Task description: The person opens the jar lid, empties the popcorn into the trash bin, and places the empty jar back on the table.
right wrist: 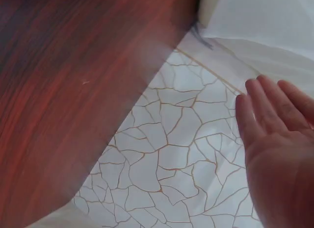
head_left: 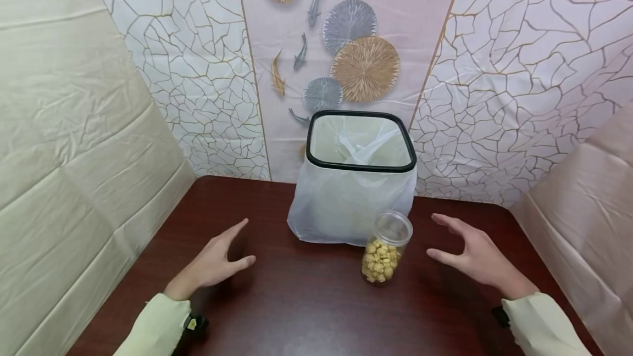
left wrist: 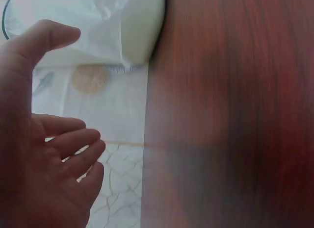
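A clear plastic jar with yellow popcorn-like pieces in its lower part stands on the dark table, right of the middle. Just behind it is a trash bin with a black rim and a white plastic liner folded over its sides. My left hand hovers at the left with thumb and fingers spread, holding nothing. On the other side my right hand is nearest the jar, apart from it, its fingers extended. The left wrist view shows the left hand near the bin's liner; in the right wrist view the right hand is bare.
The reddish-brown table ends against a patterned cloth backdrop with crackle lines, fish and round motifs. Beige cloth walls rise along the left and right sides. A black band with a small device is on the left wrist.
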`<state>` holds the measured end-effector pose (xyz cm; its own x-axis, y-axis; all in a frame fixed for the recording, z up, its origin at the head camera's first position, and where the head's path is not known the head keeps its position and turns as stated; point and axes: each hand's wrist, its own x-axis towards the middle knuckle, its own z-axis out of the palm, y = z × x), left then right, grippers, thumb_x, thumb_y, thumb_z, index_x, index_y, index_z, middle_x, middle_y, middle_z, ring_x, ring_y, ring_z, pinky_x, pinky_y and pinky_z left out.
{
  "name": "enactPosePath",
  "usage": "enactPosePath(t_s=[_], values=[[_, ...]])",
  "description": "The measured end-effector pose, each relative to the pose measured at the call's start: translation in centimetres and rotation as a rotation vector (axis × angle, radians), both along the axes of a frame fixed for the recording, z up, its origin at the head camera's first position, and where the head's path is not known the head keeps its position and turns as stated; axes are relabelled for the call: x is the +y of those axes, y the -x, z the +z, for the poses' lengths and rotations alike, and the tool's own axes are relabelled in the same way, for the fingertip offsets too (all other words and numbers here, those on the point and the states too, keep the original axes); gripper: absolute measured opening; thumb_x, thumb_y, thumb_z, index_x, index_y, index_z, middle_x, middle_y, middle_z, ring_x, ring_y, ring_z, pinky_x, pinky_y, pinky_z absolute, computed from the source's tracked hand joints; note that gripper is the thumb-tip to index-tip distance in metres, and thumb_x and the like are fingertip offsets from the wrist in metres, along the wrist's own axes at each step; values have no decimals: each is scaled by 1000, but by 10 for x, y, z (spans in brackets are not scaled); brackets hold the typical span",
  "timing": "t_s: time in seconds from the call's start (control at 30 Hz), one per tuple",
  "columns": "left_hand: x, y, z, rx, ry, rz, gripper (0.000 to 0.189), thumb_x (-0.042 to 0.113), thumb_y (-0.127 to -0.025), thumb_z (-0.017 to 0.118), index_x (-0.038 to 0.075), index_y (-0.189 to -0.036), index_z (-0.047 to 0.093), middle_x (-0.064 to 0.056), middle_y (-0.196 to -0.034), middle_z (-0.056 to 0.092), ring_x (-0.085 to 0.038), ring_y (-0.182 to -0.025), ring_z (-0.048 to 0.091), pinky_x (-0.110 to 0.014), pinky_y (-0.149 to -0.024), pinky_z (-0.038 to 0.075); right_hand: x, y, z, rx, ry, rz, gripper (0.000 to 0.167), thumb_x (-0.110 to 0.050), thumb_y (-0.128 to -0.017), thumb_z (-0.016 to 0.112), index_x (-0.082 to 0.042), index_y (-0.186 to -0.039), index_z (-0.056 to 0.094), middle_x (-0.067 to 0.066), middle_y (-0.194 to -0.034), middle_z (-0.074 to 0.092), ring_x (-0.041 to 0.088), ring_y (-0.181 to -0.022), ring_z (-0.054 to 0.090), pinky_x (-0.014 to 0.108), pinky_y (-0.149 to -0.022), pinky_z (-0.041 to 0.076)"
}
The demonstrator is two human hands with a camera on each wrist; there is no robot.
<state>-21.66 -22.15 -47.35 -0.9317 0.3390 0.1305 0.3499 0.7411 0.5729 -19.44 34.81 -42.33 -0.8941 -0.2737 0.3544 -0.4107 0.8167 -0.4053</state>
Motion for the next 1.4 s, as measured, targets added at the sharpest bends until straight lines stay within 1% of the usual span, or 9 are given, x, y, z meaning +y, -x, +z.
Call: enactPosePath(t_s=[0.07,0.13,0.23,0.3,0.43,0.67,1.0,1.2,1.4], values=[[7,-2,0,10,-49,-23,88,41,-93,78,13,-165,35,-15,-167,43,-40,-152,44,-66,-116,42,-1,-1,3,7,53,24,77,-33,-82,92,-12,-148,58,14,-141,68,33,-122,69,7,-99,42],[15,-5,0,24,-101,-48,85,39,-91,80,17,-162,40,-11,-165,47,-36,-150,48,-65,-115,44,-2,-2,6,-6,106,52,75,-29,-82,92,-14,-147,60,13,-139,70,17,-123,69,-2,-99,35],[30,-8,-1,52,-177,-86,80,34,-88,84,22,-158,47,-5,-160,54,-29,-148,52,-62,-114,46,-5,-3,10,-27,154,83,72,-26,-82,92,-17,-146,61,10,-136,71,-6,-122,63,-1,-100,37],[41,-9,-3,68,-219,-109,78,32,-86,86,24,-155,51,-1,-156,58,-24,-146,54,-60,-114,47,-9,-2,13,-38,176,97,71,-24,-82,92,-16,-145,62,9,-135,72,-12,-121,60,1,-101,39],[63,-10,-8,67,-296,-147,73,29,-84,87,23,-151,56,1,-150,64,-20,-142,58,-57,-113,49,-18,-1,16,-36,210,118,69,-21,-79,94,-14,-141,64,8,-134,73,-6,-120,64,3,-101,42],[102,-11,-17,-30,-408,-250,75,31,-86,86,12,-151,55,-7,-150,63,-22,-142,59,-52,-116,48,-34,5,19,-32,227,164,69,-22,-78,95,-18,-140,65,0,-132,74,5,-117,69,7,-101,45],[158,-1,-26,-116,-457,-301,75,28,-85,87,14,-151,55,-8,-153,61,-20,-144,57,-48,-119,46,-49,10,23,-68,224,175,69,-28,-78,95,-23,-140,66,-3,-135,72,1,-120,67,10,-103,46],[194,6,-26,-95,-484,-325,76,32,-83,88,15,-150,56,-2,-150,63,-19,-141,59,-41,-119,46,-57,13,26,-69,216,195,69,-30,-79,95,-22,-141,65,-4,-134,72,5,-121,67,12,-103,47],[226,12,-23,-78,-528,-352,79,31,-81,91,11,-148,56,-5,-149,64,-18,-139,60,-36,-119,47,-63,16,27,-67,216,227,72,-27,-78,95,-19,-142,64,-2,-133,72,6,-118,68,12,-101,48]])
